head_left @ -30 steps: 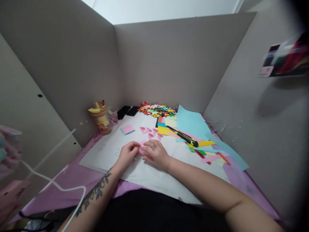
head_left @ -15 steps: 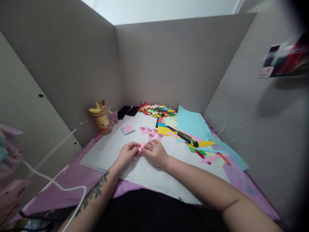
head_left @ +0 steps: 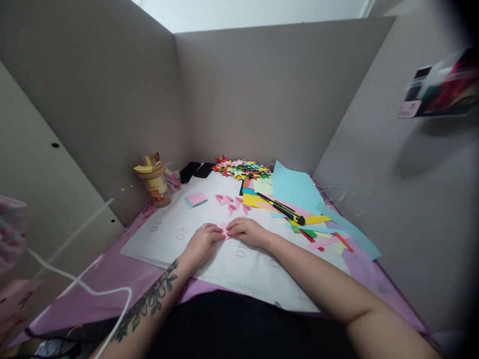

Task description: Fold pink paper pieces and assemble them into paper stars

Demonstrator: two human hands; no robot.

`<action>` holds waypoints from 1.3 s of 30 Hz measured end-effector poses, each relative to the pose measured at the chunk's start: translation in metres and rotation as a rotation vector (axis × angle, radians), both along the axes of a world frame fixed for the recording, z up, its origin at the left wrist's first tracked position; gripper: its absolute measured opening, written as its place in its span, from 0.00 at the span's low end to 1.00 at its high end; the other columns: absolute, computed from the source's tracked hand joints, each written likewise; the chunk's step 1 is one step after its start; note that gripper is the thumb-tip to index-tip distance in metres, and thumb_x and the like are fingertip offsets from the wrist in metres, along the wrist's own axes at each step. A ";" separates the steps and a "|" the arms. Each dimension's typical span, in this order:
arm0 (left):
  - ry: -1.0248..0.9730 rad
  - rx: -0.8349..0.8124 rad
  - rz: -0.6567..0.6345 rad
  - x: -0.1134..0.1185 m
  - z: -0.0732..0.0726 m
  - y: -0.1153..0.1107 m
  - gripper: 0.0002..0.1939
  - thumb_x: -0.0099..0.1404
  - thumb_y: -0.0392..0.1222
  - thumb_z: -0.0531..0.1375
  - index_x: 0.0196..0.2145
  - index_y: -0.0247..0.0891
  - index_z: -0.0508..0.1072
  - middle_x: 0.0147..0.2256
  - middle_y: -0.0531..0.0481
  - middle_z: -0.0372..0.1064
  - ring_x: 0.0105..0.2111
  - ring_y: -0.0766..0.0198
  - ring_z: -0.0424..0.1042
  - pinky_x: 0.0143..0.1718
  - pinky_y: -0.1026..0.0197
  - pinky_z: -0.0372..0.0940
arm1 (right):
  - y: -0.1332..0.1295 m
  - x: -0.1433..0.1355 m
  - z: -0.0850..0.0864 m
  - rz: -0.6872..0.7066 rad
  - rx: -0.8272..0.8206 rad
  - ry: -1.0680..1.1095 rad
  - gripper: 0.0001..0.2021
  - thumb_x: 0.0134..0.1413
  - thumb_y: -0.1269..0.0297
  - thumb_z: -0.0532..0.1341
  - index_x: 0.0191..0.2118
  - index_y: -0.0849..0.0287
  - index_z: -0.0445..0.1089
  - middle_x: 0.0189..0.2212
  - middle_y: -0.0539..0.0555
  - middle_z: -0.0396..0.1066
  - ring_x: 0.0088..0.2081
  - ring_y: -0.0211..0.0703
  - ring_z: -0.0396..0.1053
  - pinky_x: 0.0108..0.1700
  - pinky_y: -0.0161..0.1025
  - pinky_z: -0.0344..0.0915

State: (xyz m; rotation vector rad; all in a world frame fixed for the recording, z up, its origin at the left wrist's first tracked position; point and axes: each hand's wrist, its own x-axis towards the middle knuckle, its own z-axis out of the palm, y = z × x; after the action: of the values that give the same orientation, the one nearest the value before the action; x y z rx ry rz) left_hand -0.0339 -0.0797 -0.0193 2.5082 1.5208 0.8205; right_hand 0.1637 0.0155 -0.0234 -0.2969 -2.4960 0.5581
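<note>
A small piece of pink paper lies between my two hands over the white sheet. My left hand pinches its left side, fingers pressed together. From the right, my right hand has its fingers closed on the other side of the paper. Just beyond my fingertips lie several folded pink paper pieces. To their left rests a short stack of pink and blue paper squares. The fold in the held paper is too small to make out.
A yellow and black box cutter lies on coloured paper strips at the right. Behind are blue paper and a heap of folded paper stars. A tumbler and two dark phones stand or lie back left. Grey panels enclose the table.
My hands have shifted from overlapping closely to holding the pink paper from opposite sides, and my right hand has turned flatter. The view has moved slightly.
</note>
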 end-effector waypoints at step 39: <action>0.349 -0.016 -0.023 0.012 0.020 -0.011 0.19 0.62 0.31 0.51 0.47 0.44 0.70 0.35 0.49 0.69 0.37 0.61 0.65 0.38 0.60 0.59 | 0.007 -0.023 0.001 -0.318 -0.248 -0.090 0.04 0.41 0.74 0.60 0.21 0.62 0.68 0.24 0.49 0.63 0.30 0.36 0.61 0.34 0.33 0.57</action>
State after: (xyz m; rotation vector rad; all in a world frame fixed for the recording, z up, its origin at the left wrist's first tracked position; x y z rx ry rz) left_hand -0.0219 -0.0912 0.0004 2.7607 1.5768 0.3762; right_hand 0.1408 0.0222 -0.0228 -0.8132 -2.3951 0.7330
